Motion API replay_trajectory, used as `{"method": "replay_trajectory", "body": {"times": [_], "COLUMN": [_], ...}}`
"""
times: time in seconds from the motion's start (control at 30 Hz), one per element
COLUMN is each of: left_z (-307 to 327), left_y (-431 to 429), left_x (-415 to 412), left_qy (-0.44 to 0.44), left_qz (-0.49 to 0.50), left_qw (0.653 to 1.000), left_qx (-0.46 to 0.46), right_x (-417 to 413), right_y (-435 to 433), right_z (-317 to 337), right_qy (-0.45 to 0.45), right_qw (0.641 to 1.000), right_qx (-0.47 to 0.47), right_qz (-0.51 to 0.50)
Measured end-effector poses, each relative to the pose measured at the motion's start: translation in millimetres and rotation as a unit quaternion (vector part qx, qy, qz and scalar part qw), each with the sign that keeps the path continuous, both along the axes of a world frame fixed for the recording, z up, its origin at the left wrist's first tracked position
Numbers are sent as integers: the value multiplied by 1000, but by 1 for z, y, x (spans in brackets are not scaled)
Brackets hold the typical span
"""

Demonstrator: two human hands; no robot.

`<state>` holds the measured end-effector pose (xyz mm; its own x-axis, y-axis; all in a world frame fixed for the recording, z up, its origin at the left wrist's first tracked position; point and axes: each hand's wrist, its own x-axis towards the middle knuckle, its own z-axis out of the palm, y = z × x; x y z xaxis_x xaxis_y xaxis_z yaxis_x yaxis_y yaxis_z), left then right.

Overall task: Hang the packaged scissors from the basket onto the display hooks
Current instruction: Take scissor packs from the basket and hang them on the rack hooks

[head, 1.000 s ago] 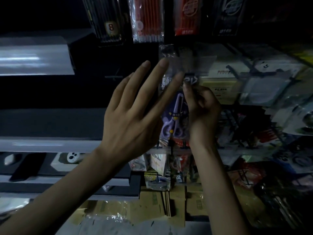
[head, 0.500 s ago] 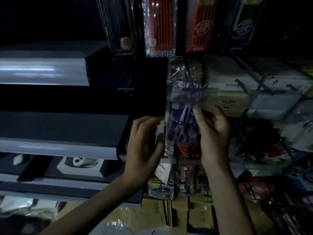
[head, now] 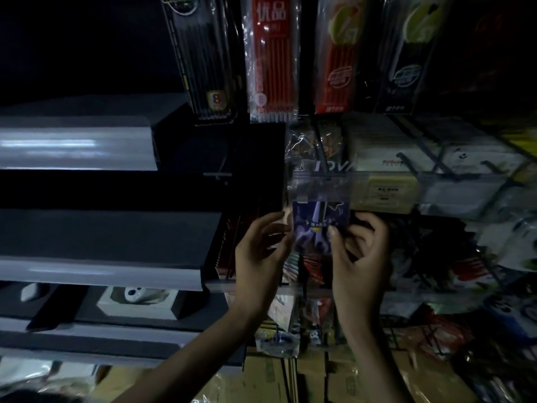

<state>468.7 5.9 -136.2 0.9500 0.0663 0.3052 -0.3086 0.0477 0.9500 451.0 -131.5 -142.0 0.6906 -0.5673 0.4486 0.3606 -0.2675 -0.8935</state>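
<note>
Grip is two-sided, left hand (head: 261, 248) and right hand (head: 361, 257) each pinching a side edge of the scissors packet (head: 316, 228), upright with its top hidden behind the clear price flap (head: 319, 189), so keep it level and ease the hanging hole along the wire hook (head: 322, 158) beyond.

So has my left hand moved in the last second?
Yes. The left hand has come down, further below the red pencil pack hanging above, and, spread open before, now curls at the left edge of the scissors pack.
</note>
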Motion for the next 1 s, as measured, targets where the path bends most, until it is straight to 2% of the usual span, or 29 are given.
{"method": "replay_trajectory", "body": {"times": [0.13, 0.33, 0.7, 1.0], "left_z": [-2, -5, -2, 0], "left_y": [-3, -9, -16, -28], "left_x": [0, 2, 21, 40], "left_qy": [1, 8, -27, -29], "left_qz": [4, 29, 87, 116], "left_qw": [1000, 999, 995, 992], "left_qx": [-21, -41, -38, -29], "right_x": [-4, -7, 18, 44], "right_y": [2, 2, -1, -6], "right_z": [-9, -13, -6, -8], "right_qy": [10, 30, 34, 27], "right_qw": [997, 995, 997, 997], "right_qx": [-60, -89, -64, -73], "right_qz": [-38, -44, 6, -11]}}
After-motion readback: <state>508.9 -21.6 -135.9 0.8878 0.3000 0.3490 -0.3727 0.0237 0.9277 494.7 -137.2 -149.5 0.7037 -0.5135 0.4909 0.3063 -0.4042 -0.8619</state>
